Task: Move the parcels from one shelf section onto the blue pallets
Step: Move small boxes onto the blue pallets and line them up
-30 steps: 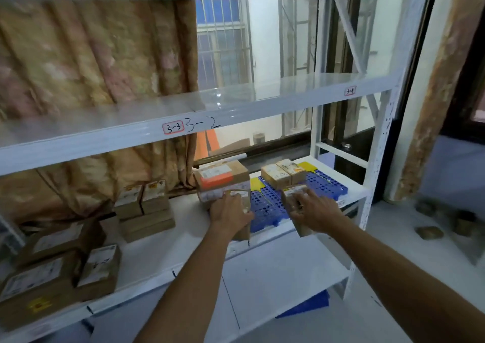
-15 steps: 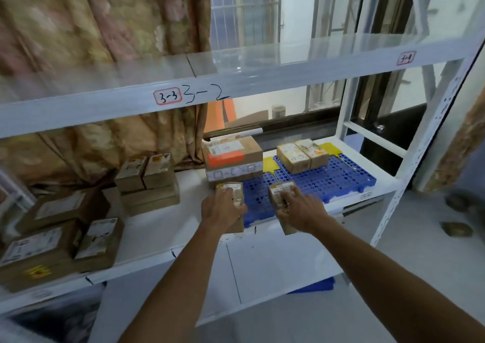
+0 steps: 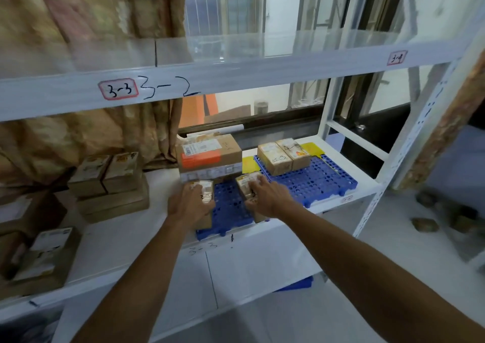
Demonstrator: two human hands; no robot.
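Two blue pallets lie on the middle shelf: a near one (image 3: pixel 229 211) and a right one (image 3: pixel 320 180). My left hand (image 3: pixel 187 203) grips a small brown parcel (image 3: pixel 206 190) standing at the near pallet's left edge. My right hand (image 3: pixel 267 195) grips a second small parcel (image 3: pixel 246 185) on the same pallet. A large box with an orange label (image 3: pixel 210 153) tops a stack at the pallet's back. Two small parcels (image 3: pixel 283 155) sit on the right pallet. Further parcels (image 3: pixel 107 182) wait stacked in the left shelf section.
More brown boxes (image 3: pixel 44 253) fill the shelf's far left. The upper shelf beam (image 3: pixel 236 74) marked 3-3 and 3-2 hangs just above. A white upright (image 3: pixel 409 143) bounds the right end. Another blue pallet (image 3: pixel 296 285) lies under the lower shelf. Stones (image 3: pixel 425 224) lie on the floor.
The view has shifted right and closer. Both hands with their parcels have stayed low on the near pallet, drawing slightly nearer each other.
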